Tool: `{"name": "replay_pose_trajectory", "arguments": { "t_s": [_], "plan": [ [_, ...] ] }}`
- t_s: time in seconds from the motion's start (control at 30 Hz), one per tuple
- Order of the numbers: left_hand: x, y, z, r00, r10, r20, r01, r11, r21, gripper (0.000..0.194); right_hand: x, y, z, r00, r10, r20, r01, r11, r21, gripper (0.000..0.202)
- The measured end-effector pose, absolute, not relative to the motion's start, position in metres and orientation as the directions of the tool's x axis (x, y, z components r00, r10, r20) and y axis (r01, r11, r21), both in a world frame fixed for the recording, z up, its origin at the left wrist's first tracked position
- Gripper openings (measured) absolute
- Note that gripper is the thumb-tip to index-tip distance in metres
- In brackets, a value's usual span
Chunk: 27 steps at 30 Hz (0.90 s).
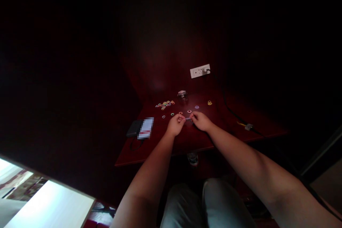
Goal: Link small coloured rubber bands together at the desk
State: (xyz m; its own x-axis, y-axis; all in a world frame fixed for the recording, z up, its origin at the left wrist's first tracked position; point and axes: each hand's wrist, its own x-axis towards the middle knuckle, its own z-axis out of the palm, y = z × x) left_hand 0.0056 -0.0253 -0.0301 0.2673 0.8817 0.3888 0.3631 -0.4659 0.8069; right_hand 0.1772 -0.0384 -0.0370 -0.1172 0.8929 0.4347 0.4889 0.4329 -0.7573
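Note:
Between my hands a small pale purple hair tie (187,118) is stretched into a short line just above the dark red table (157,142). My left hand (176,124) pinches its left end, and my right hand (201,120) pinches the right end. Just beyond my fingers lies a row of small ring-shaped bands, including a pale one (163,117), a green one (172,114), an orange one (180,113) and a pink one (189,111). Farther right are purple bands (197,107) and yellow bands (210,103). A loose pile of mixed-colour bands (165,105) sits at the back left.
A clear lidded jar (183,96) stands at the back. On the left are a black flat object (134,128) and a blurred white-and-red item (145,128). A wall socket (200,71) holds a plug; its black cable (235,114) runs down the right side.

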Motion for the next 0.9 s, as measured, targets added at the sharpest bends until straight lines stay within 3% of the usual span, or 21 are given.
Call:
{"name": "replay_pose_trajectory", "arguments": {
  "t_s": [0.5, 0.9],
  "plan": [
    [0.0052, -0.0236, -0.0327, 0.267, 0.882, 0.387, 0.318, -0.460, 0.829, 0.009, 0.1755, -0.0423, -0.0346, -0.138, 0.913, 0.385, 0.450, 0.404, -0.797, 0.019],
    [0.0067, -0.0240, -0.0338, 0.288, 0.881, 0.375, 0.264, -0.449, 0.854, 0.013, 0.1773, -0.0412, -0.0369, -0.162, 0.912, 0.376, 0.446, 0.408, -0.797, 0.014]
  ]
}}
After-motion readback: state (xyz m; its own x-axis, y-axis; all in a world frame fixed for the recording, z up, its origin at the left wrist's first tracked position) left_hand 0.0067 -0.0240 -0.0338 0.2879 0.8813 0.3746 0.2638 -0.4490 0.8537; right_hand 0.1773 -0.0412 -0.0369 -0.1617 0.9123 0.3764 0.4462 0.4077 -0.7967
